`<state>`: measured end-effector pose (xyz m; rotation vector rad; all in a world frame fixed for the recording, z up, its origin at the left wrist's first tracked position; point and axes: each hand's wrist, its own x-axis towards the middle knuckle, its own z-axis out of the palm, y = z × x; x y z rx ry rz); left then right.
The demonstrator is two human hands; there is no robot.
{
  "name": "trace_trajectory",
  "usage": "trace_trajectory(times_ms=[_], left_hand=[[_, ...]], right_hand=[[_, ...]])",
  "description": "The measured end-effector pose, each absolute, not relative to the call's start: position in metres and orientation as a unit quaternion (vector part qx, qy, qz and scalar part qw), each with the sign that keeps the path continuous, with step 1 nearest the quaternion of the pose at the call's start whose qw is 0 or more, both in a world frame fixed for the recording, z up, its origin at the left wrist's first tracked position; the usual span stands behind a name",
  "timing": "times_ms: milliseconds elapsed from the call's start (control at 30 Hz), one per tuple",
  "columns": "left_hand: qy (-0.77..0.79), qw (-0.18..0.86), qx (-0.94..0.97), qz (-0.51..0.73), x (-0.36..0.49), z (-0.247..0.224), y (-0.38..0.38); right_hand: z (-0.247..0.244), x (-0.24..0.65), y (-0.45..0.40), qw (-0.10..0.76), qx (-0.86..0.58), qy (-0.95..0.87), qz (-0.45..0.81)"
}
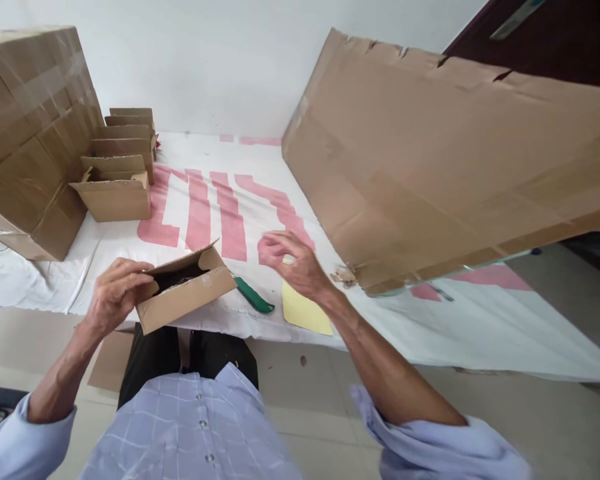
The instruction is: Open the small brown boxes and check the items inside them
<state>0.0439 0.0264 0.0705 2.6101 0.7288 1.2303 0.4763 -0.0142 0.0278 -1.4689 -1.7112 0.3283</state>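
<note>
My left hand is closed on the left end of a small brown cardboard box. The box is tilted at the table's front edge, its top open and a flap raised at the back. Something dark lies inside; I cannot make out what. My right hand hovers over the table to the right of the box, fingers curled and blurred, so whether they pinch anything does not show. Below it lies a yellow sheet. Between the box and the sheet rests a green-handled tool, perhaps a cutter.
Several open small boxes stand in a row at the left, beside large taped cartons. A big cardboard carton leans over the right side. White cloth with red print covers the table.
</note>
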Motion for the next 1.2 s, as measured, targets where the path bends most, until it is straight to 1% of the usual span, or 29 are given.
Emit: trace_trajectory(times_ms=[67, 133, 233, 300, 400, 533, 633, 833, 900, 1100, 1200], left_hand=[[0.275, 0.142, 0.848, 0.431, 0.044, 0.071, 0.037], [0.323, 0.194, 0.812, 0.445, 0.043, 0.068, 0.047], [0.401, 0.262, 0.745, 0.464, 0.039, 0.058, 0.057], [0.424, 0.311, 0.715, 0.461, 0.035, 0.049, 0.058], [0.434, 0.377, 0.691, 0.438, 0.031, 0.038, 0.052], [0.459, 0.431, 0.658, 0.413, 0.032, 0.031, 0.040], [0.470, 0.446, 0.646, 0.404, 0.036, 0.029, 0.032], [0.475, 0.428, 0.658, 0.399, 0.037, 0.024, 0.025], [0.470, 0.428, 0.661, 0.400, 0.037, 0.022, 0.024], [0.468, 0.443, 0.647, 0.408, 0.039, 0.019, 0.024], [0.471, 0.447, 0.637, 0.415, 0.040, 0.018, 0.024]], right_hand=[[0.036, 0.434, 0.000, 0.425, -0.524, -0.715, 0.184], [0.039, 0.403, 0.013, 0.423, -0.505, -0.722, 0.213], [0.036, 0.381, 0.024, 0.431, -0.518, -0.713, 0.195], [0.034, 0.376, 0.023, 0.430, -0.516, -0.722, 0.166], [0.035, 0.371, 0.011, 0.384, -0.478, -0.776, 0.144], [0.042, 0.362, -0.004, 0.315, -0.438, -0.829, 0.144], [0.045, 0.357, -0.004, 0.300, -0.429, -0.840, 0.145], [0.041, 0.356, 0.009, 0.252, -0.430, -0.853, 0.154], [0.041, 0.356, 0.012, 0.249, -0.425, -0.854, 0.170], [0.050, 0.352, 0.007, 0.318, -0.424, -0.823, 0.206], [0.051, 0.349, 0.005, 0.327, -0.431, -0.815, 0.208]])
